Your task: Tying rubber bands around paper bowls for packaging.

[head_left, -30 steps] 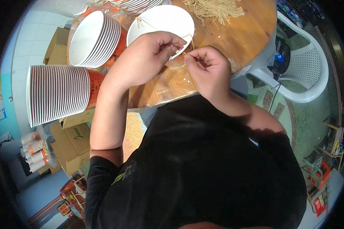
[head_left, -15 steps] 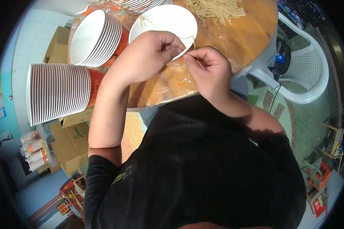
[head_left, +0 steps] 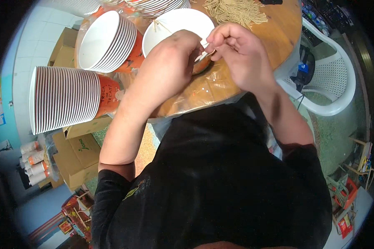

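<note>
A single paper bucket (head_left: 170, 20), white inside with an orange outer wall, lies with its mouth toward me. A tan cord (head_left: 157, 25) is fixed at its far rim and runs inward. At the near rim, my left hand (head_left: 176, 52) is closed on the bucket's edge, its fingertips partly hidden. My right hand (head_left: 243, 54) is just to the right of that rim. Its thumb and forefinger pinch what looks like the cord's other end, and its remaining fingers are curled. The exact hold at the fingertips is small and partly covered.
Two stacks of nested paper buckets (head_left: 64, 99) (head_left: 108, 41) lie to the left, with more at the back. A pile of tan cords (head_left: 237, 11) lies on the round wooden table (head_left: 278, 35). A white plastic chair (head_left: 330, 79) stands right; cardboard boxes (head_left: 77, 153) are on the left.
My right hand has risen away from me and to the right, its wrist turning. My left hand has shifted right at the rim. More of the bucket's outer wall shows.
</note>
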Demonstrator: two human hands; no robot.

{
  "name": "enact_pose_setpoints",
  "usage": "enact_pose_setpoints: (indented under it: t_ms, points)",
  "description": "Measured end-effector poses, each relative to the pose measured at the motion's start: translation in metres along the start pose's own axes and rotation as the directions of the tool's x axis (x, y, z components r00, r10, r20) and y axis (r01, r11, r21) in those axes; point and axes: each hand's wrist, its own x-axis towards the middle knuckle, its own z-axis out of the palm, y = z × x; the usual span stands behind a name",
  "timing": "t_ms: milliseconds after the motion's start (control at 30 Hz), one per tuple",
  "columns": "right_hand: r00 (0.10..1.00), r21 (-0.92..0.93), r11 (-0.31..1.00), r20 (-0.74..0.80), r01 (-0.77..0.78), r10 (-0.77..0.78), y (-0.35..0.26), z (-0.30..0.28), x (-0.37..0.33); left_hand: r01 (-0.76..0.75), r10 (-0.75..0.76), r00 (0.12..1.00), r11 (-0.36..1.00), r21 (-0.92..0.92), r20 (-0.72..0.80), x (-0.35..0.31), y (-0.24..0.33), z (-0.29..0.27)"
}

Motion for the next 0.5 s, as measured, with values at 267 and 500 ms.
enact_pose_setpoints:
  t_ms: [267,500]
  points:
    - [0.96,-0.243,0.969,0.257,-0.052,0.116,-0.008,-0.008,0.009,0.2,-0.172,0.974,0.957,-0.208,0.147,0.0,-0.003,-0.002]
    - [0.983,0.029,0.985,0.072,-0.17,0.167,-0.008,0.009,-0.009,0.192,-0.189,0.981,0.935,-0.299,0.04,-0.004,-0.008,0.007]
